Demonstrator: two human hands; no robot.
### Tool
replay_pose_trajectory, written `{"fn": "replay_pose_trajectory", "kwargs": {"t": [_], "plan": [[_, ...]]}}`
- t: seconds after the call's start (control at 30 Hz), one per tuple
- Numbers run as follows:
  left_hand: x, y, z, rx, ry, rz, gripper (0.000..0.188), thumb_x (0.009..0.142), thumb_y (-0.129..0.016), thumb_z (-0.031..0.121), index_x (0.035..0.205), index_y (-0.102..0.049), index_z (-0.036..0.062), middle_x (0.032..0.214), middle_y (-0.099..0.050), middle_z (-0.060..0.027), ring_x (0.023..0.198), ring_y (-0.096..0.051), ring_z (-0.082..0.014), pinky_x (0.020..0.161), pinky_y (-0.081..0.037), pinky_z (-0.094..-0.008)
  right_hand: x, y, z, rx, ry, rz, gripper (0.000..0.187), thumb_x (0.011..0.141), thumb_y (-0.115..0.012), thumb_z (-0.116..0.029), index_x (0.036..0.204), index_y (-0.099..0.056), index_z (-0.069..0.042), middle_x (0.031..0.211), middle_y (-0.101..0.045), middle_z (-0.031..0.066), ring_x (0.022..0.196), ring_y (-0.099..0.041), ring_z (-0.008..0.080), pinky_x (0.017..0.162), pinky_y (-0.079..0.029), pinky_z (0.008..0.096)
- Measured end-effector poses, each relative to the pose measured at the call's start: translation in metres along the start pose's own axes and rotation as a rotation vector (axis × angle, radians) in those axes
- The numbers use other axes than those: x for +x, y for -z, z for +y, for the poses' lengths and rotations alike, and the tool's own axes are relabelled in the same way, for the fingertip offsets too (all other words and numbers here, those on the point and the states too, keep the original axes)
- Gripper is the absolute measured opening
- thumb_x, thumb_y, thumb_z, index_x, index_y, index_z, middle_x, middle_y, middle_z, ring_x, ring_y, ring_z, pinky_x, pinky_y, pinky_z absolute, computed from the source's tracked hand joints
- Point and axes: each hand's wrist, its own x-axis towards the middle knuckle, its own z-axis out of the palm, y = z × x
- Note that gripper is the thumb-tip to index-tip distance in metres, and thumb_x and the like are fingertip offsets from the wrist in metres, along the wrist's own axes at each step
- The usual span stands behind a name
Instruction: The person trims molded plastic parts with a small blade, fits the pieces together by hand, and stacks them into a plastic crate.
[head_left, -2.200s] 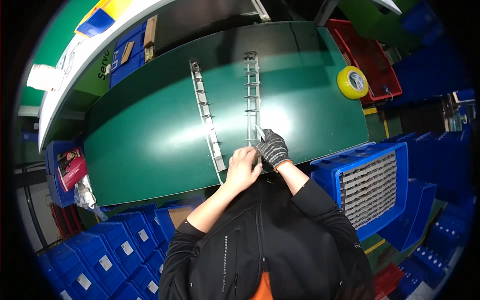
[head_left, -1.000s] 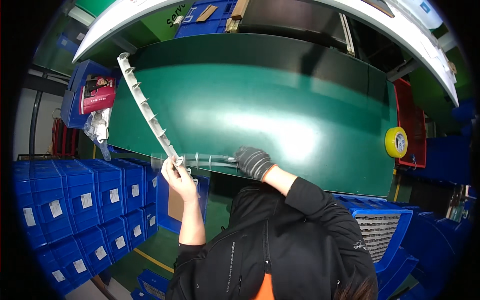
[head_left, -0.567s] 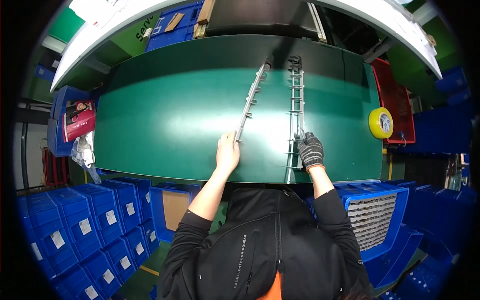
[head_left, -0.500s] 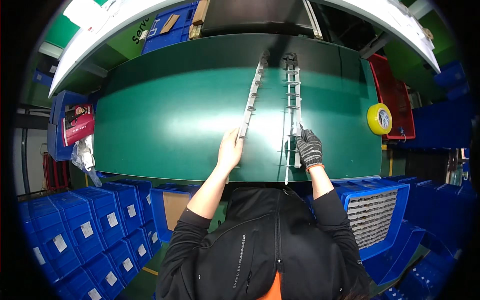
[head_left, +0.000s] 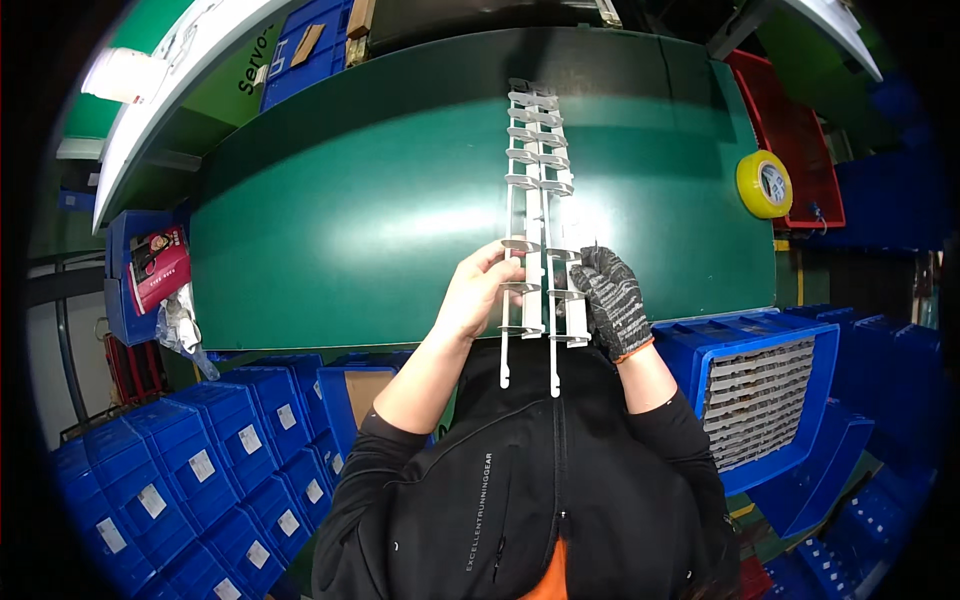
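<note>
In the head view, the bare left hand (head_left: 470, 295) pinches one long, pale metal strip, the left strip (head_left: 533, 215), near its close end. The right hand (head_left: 612, 298), in a grey striped glove (head_left: 625, 318), grips another one, the right strip (head_left: 576, 318), at about the same place. Both strips lie between the hands, side by side, and point away from the person over the green table (head_left: 330, 250).

Lots of thin plates (head_left: 520, 287) stick out from the strips. Past the hands, those of one strip sit so near the other that it is hard to tell if they touch. If one hand pulls alone, the plates could hook together and bend.

The strips are long, and both hands hold them close to the person. So the far ends could dip or swing if the grip gets loose. It is hard to tell if those ends rest on the table.

Nearer than the hands, two thin rods (head_left: 504, 365) poke out past the table edge, in front of the black jacket (head_left: 490, 500). A rod could snag the cloth if the person leans in.

The plates look thin, so the bare left hand could get scratched if it slips. The glove covers the right one better.
</note>
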Motion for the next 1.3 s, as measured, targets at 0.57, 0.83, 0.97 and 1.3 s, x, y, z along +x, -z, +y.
{"fn": "replay_pose_trajectory", "kwargs": {"t": [0.57,0.83,0.97,1.3], "plan": [[-0.013,-0.012,0.007,-0.091,0.02,-0.061,0.029,0.085,-0.053,0.017,0.106,-0.052,-0.0029,0.093,-0.06,-0.009,0.072,-0.059,-0.0126,0.048,-0.049,-0.0219,-0.011,-0.001,-0.014,0.288,-0.072,-0.059,0.023,0.081,-0.053,-0.008,0.101,-0.054,0.002,0.082,-0.059,0.0047,0.071,-0.054,0.0096,0.062,-0.046,0.0219],[0.016,-0.002,-0.02,0.043,0.007,-0.029,0.032,0.084,-0.055,0.016,0.11,-0.05,-0.0004,0.098,-0.055,-0.0078,0.078,-0.057,-0.0129,0.054,-0.049,-0.0227,0.014,0.019,-0.014,-0.436,0.303,0.156,0.029,0.077,-0.058,-0.005,0.105,-0.053,0.001,0.074,-0.058,0.0037,0.064,-0.051,0.0079,0.061,-0.044,0.0227],[0.05,0.008,-0.064,0.294,-0.069,-0.02,0.03,0.082,-0.055,0.01,0.11,-0.048,-0.0004,0.098,-0.055,-0.0076,0.075,-0.059,-0.0136,0.055,-0.05,-0.0246,0.035,0.014,0.02,-0.821,0.318,0.147,0.045,0.072,-0.064,-0.025,0.107,-0.052,0.001,0.094,-0.059,0.0173,0.086,-0.057,0.0271,0.076,-0.046,0.0342],[0.108,0.043,-0.032,0.723,0.099,-0.058,0.04,0.083,-0.054,0.033,0.104,-0.055,-0.0012,0.089,-0.06,-0.0081,0.074,-0.059,-0.0135,0.06,-0.048,-0.0256,0.043,0.014,0.051,-0.942,0.394,0.095,0.048,0.074,-0.06,-0.034,0.112,-0.051,-0.006,0.105,-0.055,0.016,0.093,-0.055,0.0305,0.079,-0.045,0.0382]]}}
